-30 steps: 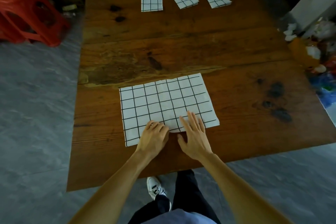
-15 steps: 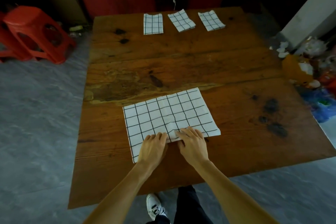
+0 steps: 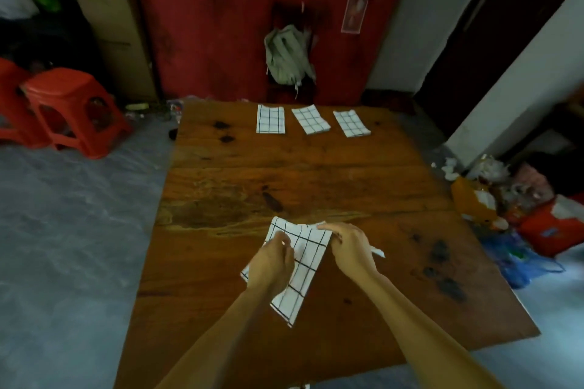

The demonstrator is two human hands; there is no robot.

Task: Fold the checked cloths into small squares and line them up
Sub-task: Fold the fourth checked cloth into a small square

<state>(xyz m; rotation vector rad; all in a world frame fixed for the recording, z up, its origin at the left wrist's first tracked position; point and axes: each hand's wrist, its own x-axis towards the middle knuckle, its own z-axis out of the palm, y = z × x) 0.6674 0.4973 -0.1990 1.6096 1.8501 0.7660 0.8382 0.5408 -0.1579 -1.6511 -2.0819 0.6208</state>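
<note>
dim room, light low. worn wooden table [image 3: 316, 174] with dark stains, standing on grey mottled floor [image 3: 69, 230]. far wall red [image 3: 221, 25], a pale green backpack [image 3: 289, 55] hanging on it, small poster [image 3: 355, 12] to its right. red plastic stools [image 3: 72, 110] at left, cardboard box [image 3: 117, 38] behind them. white wall [image 3: 512, 79] at right, heap of litter and bags [image 3: 512, 208] at its foot.

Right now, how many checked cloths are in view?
4. Three folded ones line the table's far edge: left, middle, right. The fourth cloth is gripped by both hands near the front. None appear hidden.
</note>
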